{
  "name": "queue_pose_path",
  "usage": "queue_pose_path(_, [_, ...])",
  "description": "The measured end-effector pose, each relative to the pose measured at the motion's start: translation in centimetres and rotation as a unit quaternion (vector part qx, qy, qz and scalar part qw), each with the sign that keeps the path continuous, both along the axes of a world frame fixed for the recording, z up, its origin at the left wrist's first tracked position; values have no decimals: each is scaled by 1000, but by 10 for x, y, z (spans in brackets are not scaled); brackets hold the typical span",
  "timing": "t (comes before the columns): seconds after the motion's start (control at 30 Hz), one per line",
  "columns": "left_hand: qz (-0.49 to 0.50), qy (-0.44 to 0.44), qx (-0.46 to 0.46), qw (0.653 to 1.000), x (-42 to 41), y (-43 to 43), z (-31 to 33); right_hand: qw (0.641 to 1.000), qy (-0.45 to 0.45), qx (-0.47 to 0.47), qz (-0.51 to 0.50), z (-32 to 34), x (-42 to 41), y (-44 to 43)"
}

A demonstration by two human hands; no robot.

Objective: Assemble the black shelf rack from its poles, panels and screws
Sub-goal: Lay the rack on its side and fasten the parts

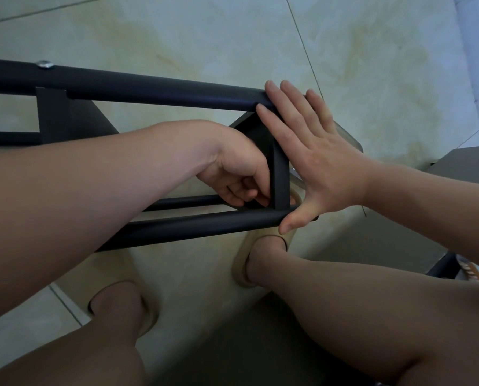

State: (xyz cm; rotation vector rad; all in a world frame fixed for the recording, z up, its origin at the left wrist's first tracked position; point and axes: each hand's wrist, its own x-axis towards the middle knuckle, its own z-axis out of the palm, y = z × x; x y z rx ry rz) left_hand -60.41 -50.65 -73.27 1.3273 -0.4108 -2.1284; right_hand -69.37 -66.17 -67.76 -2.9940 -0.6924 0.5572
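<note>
The black shelf rack lies on its side over the tiled floor. Its far pole [160, 89] runs left to right and carries a silver screw head [44, 64] near the left. A near pole [193, 224] runs below it, with a third pole [182, 202] just behind. A black panel [280, 174] stands edge-on between the poles at the right end; another panel [57, 115] sits at the left. My right hand [313, 160] lies flat with spread fingers against the right panel's outer face, thumb on the near pole. My left hand [238, 176] reaches inside the frame, fingers curled at the panel's lower corner; what they pinch is hidden.
Pale glossy floor tiles [232, 45] surround the rack. My two feet in beige slippers [249, 263] stand under it. A grey flat piece [467, 165] and a dark object [444, 266] lie at the right edge.
</note>
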Motion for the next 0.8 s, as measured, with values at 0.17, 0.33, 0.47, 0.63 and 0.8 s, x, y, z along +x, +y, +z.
queue_pose_path(0.17, [-15,-11,9,1000,2,0,0,1000,0,0,0,0,0,0])
queue_pose_path(0.33, [-18,-42,3,999,1,0,-1,1000,-2,4,-1,0,0,0])
queue_pose_path(0.47, [2,-29,3,1000,-2,0,-2,1000,-3,4,-2,0,0,0])
queue_pose_path(0.63, [3,-15,8,1000,-2,0,-3,1000,-4,8,-3,-1,0,-1])
queue_pose_path(0.8, [2,-15,8,1000,-1,0,-4,1000,-6,10,-3,-1,0,-1])
